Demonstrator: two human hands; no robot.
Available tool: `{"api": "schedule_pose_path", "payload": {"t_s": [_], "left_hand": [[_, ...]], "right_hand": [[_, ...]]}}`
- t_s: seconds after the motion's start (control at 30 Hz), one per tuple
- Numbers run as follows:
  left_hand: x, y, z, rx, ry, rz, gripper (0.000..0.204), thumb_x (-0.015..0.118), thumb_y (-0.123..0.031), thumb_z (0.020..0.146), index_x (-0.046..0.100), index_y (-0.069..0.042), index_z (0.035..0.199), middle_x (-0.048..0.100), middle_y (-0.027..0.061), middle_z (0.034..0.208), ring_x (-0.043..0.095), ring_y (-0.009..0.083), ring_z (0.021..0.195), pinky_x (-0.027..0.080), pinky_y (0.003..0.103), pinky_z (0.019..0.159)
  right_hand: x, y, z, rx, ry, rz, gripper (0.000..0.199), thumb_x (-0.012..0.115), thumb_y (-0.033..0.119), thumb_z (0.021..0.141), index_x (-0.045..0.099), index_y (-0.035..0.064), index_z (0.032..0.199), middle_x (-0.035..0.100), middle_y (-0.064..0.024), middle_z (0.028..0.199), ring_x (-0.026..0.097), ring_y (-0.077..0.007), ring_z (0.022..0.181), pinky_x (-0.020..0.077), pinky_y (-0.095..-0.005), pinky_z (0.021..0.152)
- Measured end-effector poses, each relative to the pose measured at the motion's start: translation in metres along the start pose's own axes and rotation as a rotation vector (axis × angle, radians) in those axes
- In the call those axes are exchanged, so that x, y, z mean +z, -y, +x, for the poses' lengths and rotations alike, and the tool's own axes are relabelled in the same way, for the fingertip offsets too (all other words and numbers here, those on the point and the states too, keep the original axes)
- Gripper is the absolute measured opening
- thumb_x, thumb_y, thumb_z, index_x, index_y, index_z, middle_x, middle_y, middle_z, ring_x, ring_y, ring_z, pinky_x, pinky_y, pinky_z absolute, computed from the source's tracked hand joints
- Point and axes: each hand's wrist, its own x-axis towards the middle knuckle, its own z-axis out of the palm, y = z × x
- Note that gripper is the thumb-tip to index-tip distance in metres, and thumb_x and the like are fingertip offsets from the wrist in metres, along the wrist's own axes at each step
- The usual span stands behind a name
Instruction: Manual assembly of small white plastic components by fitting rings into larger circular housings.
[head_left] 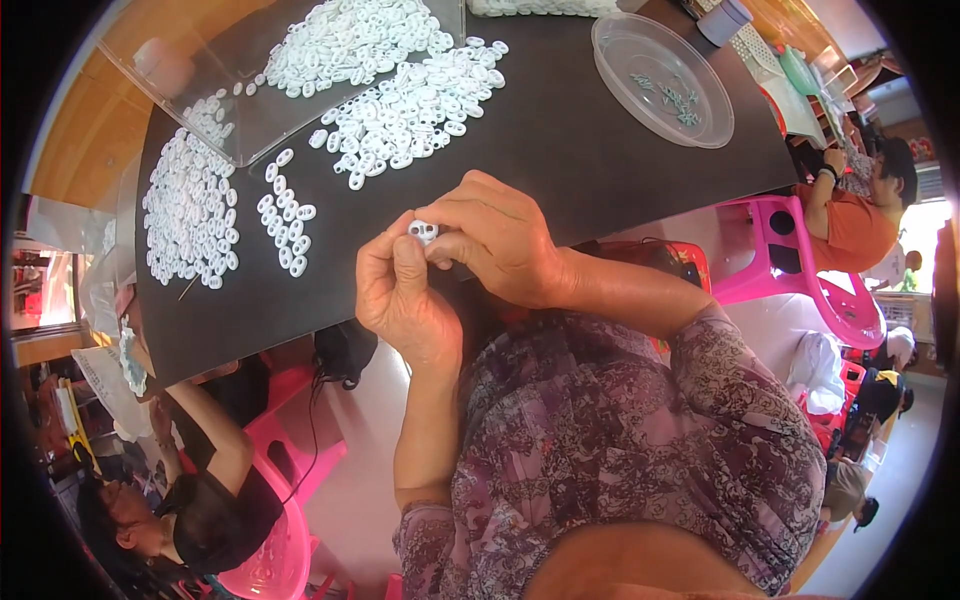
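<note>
A small white oval plastic piece with two holes (424,231) is pinched between my two hands, just off the table's near edge. My left hand (405,295) grips it from the left, the thumb pointing up. From the right, the fingers of my right hand (510,240) curl round it, with fingertips meeting those of the left. Part of the piece is covered by the fingers. On the dark table, a loose cluster of similar white pieces (285,215) lies to the left of my hands. Bigger heaps are the left pile (188,210) and the middle pile (410,115).
A clear plastic tray (225,115) at the far left holds more white pieces (350,40). A round clear dish (640,45) at the far right contains small grey-green bits (680,100). Behind it stands a cup (723,22). Co-workers sit left and right near pink plastic stools (765,250).
</note>
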Motion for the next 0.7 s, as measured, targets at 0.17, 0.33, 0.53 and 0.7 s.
{"api": "schedule_pose_path", "payload": {"t_s": [0.17,0.33,0.53,0.7], "left_hand": [[0.001,-0.003,-0.001,-0.032,-0.019,0.035,0.018,0.058,-0.009,0.088,0.058,0.006,0.098,0.06,0.0083,0.085,0.053,0.0114,0.07,0.044,0.024,0.064],[0.005,-0.006,-0.003,-0.033,-0.044,0.056,0.019,0.058,-0.009,0.089,0.058,0.007,0.1,0.06,0.0087,0.089,0.053,0.0114,0.071,0.045,0.024,0.065],[0.004,-0.003,-0.007,0.053,-0.052,0.041,0.022,0.057,-0.012,0.09,0.057,0.007,0.102,0.057,0.0058,0.086,0.051,0.0107,0.07,0.045,0.024,0.064],[-0.001,0.002,-0.012,0.152,0.004,0.097,0.024,0.055,-0.014,0.092,0.056,0.007,0.104,0.057,0.0066,0.086,0.051,0.0101,0.07,0.045,0.023,0.064]], "right_hand": [[-0.005,0.001,0.002,-0.012,0.022,-0.047,0.026,0.064,0.0,0.07,0.061,-0.0012,0.095,0.06,-0.0086,0.08,0.053,-0.0224,0.064,0.0434,-0.032,0.058],[0.0,0.006,-0.002,0.033,0.018,-0.016,0.024,0.067,0.005,0.069,0.059,-0.0006,0.091,0.059,-0.009,0.084,0.053,-0.0243,0.069,0.0446,-0.0338,0.06],[0.008,0.004,-0.002,-0.066,-0.052,0.008,0.028,0.065,-0.004,0.07,0.056,-0.0012,0.097,0.059,-0.0117,0.083,0.051,-0.0245,0.065,0.0422,-0.032,0.055],[0.013,0.004,-0.008,-0.015,-0.065,0.031,0.026,0.064,-0.002,0.072,0.055,-0.0009,0.096,0.058,-0.0111,0.082,0.05,-0.0236,0.064,0.0418,-0.0318,0.055]]}}
